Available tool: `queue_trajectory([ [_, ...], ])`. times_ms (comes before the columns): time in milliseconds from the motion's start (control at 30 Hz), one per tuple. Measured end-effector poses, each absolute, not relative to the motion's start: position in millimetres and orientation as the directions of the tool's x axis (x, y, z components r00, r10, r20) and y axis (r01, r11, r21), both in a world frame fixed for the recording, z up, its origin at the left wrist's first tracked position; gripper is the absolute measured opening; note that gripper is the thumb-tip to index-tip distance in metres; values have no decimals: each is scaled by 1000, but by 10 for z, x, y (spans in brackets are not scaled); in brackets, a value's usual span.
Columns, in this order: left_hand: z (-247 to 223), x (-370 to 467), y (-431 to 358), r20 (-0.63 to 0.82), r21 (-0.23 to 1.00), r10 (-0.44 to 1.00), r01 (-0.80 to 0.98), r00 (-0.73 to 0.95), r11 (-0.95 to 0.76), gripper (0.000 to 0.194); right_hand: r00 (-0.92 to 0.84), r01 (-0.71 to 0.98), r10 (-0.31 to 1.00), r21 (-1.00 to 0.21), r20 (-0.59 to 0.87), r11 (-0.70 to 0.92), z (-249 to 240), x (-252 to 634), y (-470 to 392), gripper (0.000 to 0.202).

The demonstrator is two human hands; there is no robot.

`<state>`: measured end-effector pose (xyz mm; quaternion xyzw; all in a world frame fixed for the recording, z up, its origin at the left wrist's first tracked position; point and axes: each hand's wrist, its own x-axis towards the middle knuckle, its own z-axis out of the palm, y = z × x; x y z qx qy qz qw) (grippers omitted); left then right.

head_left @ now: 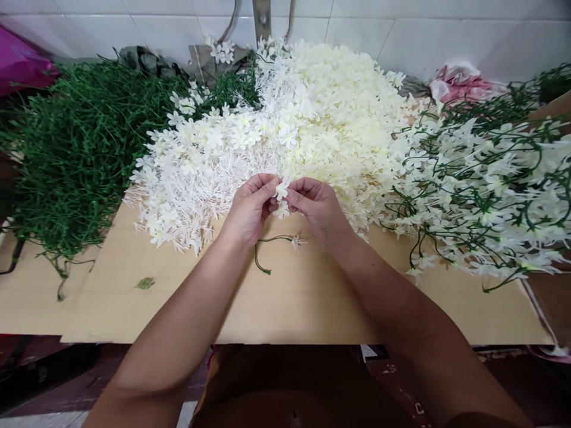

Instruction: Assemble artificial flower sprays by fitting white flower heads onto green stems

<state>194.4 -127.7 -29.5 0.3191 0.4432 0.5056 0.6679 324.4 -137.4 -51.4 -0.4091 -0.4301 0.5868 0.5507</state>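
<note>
My left hand point(257, 205) and my right hand point(314, 205) meet over the near edge of the white heap. Between their fingertips is a white artificial flower point(281, 190), pinched from both sides. Another white blossom shows just beneath it, partly hidden by the fingers. Below the hands a thin green stem point(267, 239) with a small whitish tip curves over the cardboard point(285, 297); whether it hangs from my left hand or lies on the board, I cannot tell. Right behind the hands spreads a heap of loose white flower pieces point(214, 166), with pale yellowish blossoms point(343, 107) on its right part.
A thick pile of green stems point(84, 142) covers the left side. Assembled white flowers on green stems point(486, 196) lie at the right. A small leaf-like scrap point(145, 283) rests on the cardboard. A pink-and-white cloth point(461, 83) and a tiled wall point(428, 44) are behind.
</note>
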Motion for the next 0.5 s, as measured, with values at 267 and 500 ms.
queue_trajectory([
  [267, -303, 1941, -1287, -241, 876, 964, -403, 116, 267, 16, -67, -306, 998, -951, -16, -36, -488, 3243, -1380, 41],
  [500, -286, 1951, -1296, -243, 883, 965, -389, 100, 263, 18, -67, -346, 998, -938, -11, -34, -498, 3237, -1386, 36],
])
